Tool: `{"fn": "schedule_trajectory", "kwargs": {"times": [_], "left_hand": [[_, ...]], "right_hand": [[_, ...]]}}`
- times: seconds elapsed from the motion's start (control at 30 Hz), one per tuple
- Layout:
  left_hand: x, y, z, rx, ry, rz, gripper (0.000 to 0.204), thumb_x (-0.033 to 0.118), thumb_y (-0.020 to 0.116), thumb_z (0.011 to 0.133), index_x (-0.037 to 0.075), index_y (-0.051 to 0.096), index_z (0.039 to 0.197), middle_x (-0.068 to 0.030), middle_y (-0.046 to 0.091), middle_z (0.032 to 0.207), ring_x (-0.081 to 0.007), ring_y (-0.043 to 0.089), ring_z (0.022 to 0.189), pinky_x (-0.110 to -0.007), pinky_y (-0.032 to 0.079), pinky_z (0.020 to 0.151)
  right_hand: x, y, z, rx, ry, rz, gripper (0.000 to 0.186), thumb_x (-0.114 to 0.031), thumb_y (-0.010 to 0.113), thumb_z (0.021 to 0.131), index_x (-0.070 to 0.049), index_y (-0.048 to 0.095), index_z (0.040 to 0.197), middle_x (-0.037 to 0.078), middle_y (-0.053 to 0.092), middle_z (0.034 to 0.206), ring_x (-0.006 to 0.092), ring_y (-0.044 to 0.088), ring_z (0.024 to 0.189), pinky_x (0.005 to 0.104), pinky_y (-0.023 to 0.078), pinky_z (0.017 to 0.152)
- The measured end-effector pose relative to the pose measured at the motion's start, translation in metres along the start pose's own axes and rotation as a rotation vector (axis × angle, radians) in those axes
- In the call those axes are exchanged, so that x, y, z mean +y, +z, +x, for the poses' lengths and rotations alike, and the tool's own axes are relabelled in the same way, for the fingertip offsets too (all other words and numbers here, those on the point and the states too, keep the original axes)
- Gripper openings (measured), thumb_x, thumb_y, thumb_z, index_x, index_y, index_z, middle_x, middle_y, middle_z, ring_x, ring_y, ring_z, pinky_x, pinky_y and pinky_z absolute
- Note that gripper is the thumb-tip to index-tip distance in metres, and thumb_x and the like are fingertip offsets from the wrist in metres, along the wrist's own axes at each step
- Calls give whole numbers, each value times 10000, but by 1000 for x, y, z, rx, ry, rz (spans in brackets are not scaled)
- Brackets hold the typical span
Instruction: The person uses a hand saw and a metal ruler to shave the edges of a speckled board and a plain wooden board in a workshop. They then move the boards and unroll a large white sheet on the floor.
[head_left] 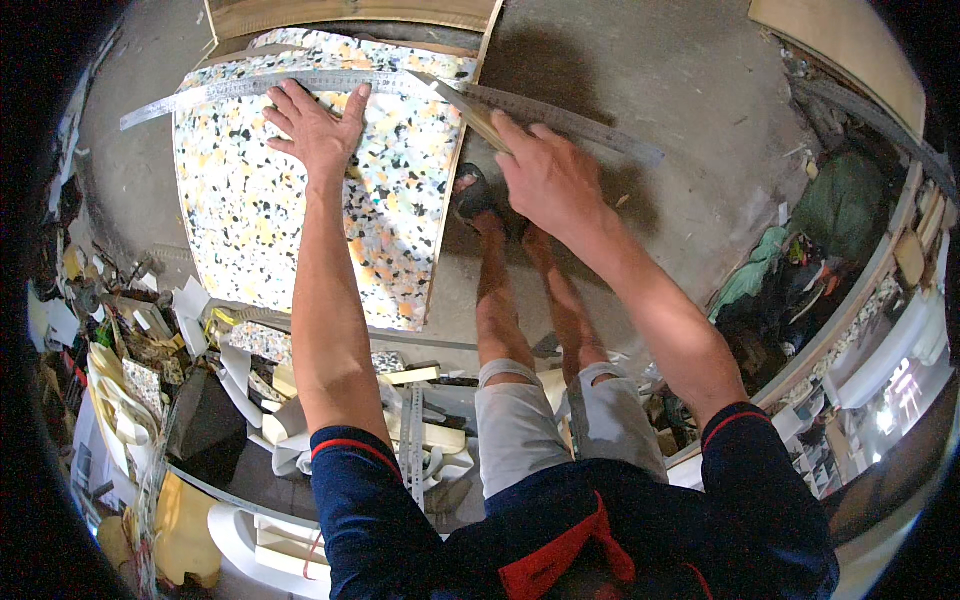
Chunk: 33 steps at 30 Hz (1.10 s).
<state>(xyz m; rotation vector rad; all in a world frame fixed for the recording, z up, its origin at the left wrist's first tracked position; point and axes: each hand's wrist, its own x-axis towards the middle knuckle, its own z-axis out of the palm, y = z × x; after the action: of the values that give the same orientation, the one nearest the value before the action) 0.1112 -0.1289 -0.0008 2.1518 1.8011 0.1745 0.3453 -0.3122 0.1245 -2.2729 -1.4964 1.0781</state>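
A sheet of speckled foam (245, 205), white with yellow, green and black flecks, lies on a wooden-edged board. A long steel ruler (210, 92) crosses its upper part and reaches out past both sides. My left hand (322, 135) presses flat on the ruler and foam, fingers spread. My right hand (550, 180) is closed around a long, narrow blade-like tool (465, 107), held slanting with its pale tip at the ruler by the foam's upper right edge. The tool's handle is partly hidden by my fingers.
A wooden panel (350, 12) is above the foam. Foam offcuts (140, 390) and scraps crowd the lower left. At the right are a green cloth bundle (840, 210), a curved rail and a pale board (835, 50). Concrete floor (680, 90) surrounds the work; my legs and feet show below.
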Motion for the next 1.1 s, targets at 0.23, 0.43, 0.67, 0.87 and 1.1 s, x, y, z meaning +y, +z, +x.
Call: {"fn": "schedule_trajectory", "kwargs": {"times": [0.23, 0.43, 0.67, 0.87, 1.1], "left_hand": [[-1, -2, 0, -22, 6, -20, 1295, 850, 576, 752, -63, 136, 1559, -328, 56, 1618, -523, -45, 1494, -739, -18, 1117], [-2, 0, 1, -24, 4, -1, 1292, 842, 589, 751, -63, 142, 1558, -331, 59, 1616, -525, -49, 1493, -750, -13, 1108], [-3, 0, 1, -34, 1, -15, 1288, 832, 597, 751, -63, 142, 1558, -332, 62, 1616, -525, -47, 1493, -757, -4, 1105], [-3, 0, 2, -38, -10, -23, 1299, 834, 610, 739, -54, 139, 1562, -332, 56, 1617, -520, -49, 1495, -754, -13, 1108], [-3, -1, -2, -15, 15, -15, 1284, 820, 610, 749, -45, 131, 1568, -328, 50, 1620, -518, -47, 1496, -744, -19, 1114]], "right_hand": [[-6, 2, 11, 12, 29, -25, 482, -202, 610, 939, -111, 526, 1405, 230, 662, 984, 434, 670, 893, 519, 545, 772], [2, -18, -26, -71, 104, -14, 494, -212, 613, 939, -125, 510, 1414, 225, 647, 1014, 440, 668, 919, 524, 549, 791], [-8, 9, 15, 3, 68, 8, 498, -207, 626, 929, -120, 508, 1404, 212, 647, 1017, 427, 673, 931, 517, 555, 796], [7, -12, -30, -24, 98, -14, 486, -193, 622, 933, -121, 510, 1400, 210, 643, 996, 420, 673, 913, 517, 552, 780], [-7, 11, 18, 19, 13, -23, 488, -193, 620, 939, -115, 504, 1406, 208, 633, 1000, 421, 671, 898, 522, 551, 746]]}}
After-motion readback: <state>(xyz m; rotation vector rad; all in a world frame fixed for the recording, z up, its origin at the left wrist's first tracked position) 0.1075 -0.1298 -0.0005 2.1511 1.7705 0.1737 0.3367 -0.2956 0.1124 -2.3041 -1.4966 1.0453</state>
